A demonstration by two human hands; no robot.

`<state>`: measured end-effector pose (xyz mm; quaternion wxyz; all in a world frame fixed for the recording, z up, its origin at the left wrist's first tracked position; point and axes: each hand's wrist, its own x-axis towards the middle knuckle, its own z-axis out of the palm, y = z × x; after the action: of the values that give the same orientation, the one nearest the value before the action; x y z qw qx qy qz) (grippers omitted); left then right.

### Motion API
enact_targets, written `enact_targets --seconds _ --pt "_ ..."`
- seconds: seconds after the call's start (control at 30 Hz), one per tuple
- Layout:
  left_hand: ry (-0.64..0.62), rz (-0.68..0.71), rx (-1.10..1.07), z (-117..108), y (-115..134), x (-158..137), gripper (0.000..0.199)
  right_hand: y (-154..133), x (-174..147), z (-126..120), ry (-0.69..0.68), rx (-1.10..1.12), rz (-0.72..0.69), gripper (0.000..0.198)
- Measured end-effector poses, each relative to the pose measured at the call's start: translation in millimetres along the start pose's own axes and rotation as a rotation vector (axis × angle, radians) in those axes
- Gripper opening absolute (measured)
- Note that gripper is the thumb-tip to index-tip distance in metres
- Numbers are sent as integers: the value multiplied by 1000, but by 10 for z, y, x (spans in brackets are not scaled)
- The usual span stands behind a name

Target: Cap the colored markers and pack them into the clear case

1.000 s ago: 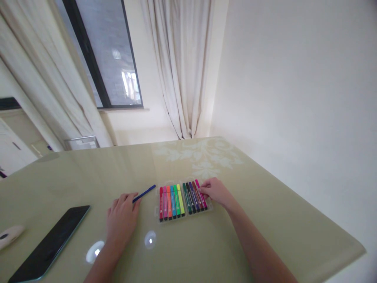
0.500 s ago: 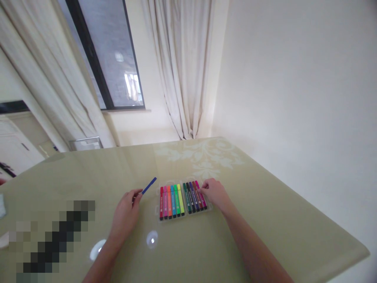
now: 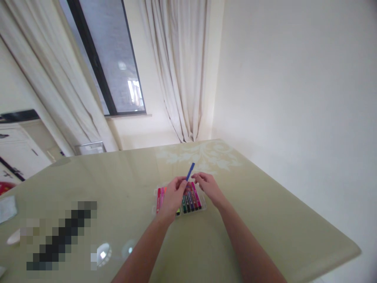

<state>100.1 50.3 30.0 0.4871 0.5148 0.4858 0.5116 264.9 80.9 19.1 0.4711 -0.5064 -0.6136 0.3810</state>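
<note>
My left hand [image 3: 173,196] grips a blue marker [image 3: 191,170] between thumb and fingers, its capped end pointing up and away. That hand hovers over a clear plastic marker case [image 3: 204,205] lying open on the table, hiding much of its left half. A red marker [image 3: 158,198] and a pink one show at the case's left edge. Several darker markers lie side by side in the right half, with a magenta marker [image 3: 196,195] outermost. Just right of the blue marker, my right hand [image 3: 208,185] is raised with fingers apart and nothing in them.
The olive-green table [image 3: 129,188] carries a pale floral pattern at its far end. A whitish folded item [image 3: 8,208] lies at its left edge, near a pixelated dark area. Behind stand a window, curtains [image 3: 182,70] and a white wall on the right.
My left hand has moved right with the blue marker, from beside the case to over it. My right hand has lifted off the magenta marker and its fingers have opened.
</note>
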Motion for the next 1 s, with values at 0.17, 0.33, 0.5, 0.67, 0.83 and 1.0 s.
enact_targets --seconds 0.17,0.33,0.5,0.67,0.83,1.0 --pt "-10 54 133 327 -58 44 28 -58 0 -59 16 333 61 37" --pt "24 210 412 218 -190 -171 27 44 10 -158 2 121 192 25" --pt "-13 472 1048 140 -416 -340 44 159 -14 -166 -16 -261 248 13" --pt "-25 485 1186 171 -443 -359 49 160 -36 -123 20 -463 246 15" --pt "-36 470 1211 184 -414 -371 52 205 -22 -101 33 -506 242 16" --pt "-34 457 1205 188 -408 -384 51 284 -15 -110 44 -566 266 21"
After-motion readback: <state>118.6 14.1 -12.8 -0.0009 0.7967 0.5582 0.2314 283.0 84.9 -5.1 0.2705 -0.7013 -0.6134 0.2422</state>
